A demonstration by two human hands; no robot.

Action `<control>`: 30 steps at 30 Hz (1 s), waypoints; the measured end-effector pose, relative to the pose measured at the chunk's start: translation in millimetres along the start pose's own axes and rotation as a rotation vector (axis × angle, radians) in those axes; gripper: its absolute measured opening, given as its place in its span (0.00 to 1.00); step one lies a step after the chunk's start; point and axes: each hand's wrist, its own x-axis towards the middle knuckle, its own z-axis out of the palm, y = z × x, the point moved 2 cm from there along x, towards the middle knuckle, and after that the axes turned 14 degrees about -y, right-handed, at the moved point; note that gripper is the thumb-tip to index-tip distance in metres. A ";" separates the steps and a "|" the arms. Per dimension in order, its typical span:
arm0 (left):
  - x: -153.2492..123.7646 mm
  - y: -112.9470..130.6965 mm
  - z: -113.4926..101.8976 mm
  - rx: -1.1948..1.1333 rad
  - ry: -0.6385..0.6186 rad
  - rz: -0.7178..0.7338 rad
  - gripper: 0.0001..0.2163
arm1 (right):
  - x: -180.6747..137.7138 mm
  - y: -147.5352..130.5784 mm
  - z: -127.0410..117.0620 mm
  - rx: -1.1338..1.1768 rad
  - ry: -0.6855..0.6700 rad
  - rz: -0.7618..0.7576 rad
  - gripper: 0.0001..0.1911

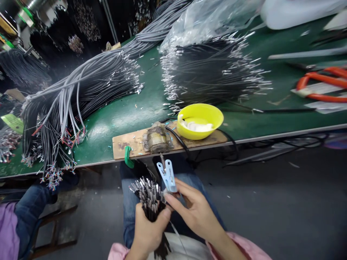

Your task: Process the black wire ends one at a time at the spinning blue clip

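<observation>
My left hand (148,228) is wrapped round a bundle of thin black wires (150,198) with silvery stripped ends pointing up and away. Close to its right, my right hand (199,211) has thumb and fingers brought together just below a light blue clothes peg (167,176). What those fingers pinch is hidden. Between the peg's two legs runs a thin metal shaft (162,159), which comes from a taped, yellowish-brown lump (157,139) on a wooden board (130,143). A green clamp (128,157) grips the board's front edge.
A yellow bowl (199,133) with white material stands on the board. Behind lie a pile of black wires (208,72), grey cables (89,68) and clear plastic (206,23). Orange-handled scissors (309,85) rest at the right. Another person's leg (32,213) shows at lower left.
</observation>
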 end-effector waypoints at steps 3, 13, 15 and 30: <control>-1.4 -2.1 3.3 -0.114 0.043 -0.050 0.19 | -0.9 1.5 1.7 0.031 0.045 0.016 0.12; -2.8 4.8 7.1 -0.160 0.075 0.027 0.21 | -1.3 -10.2 6.2 -0.078 0.057 -0.096 0.11; -1.8 3.8 7.4 -0.190 0.044 0.028 0.20 | -3.3 -15.2 8.9 -0.145 0.174 -0.161 0.10; 8.5 13.9 1.8 -0.218 -0.443 -0.033 0.23 | -1.1 -2.8 10.7 0.567 -0.104 0.143 0.07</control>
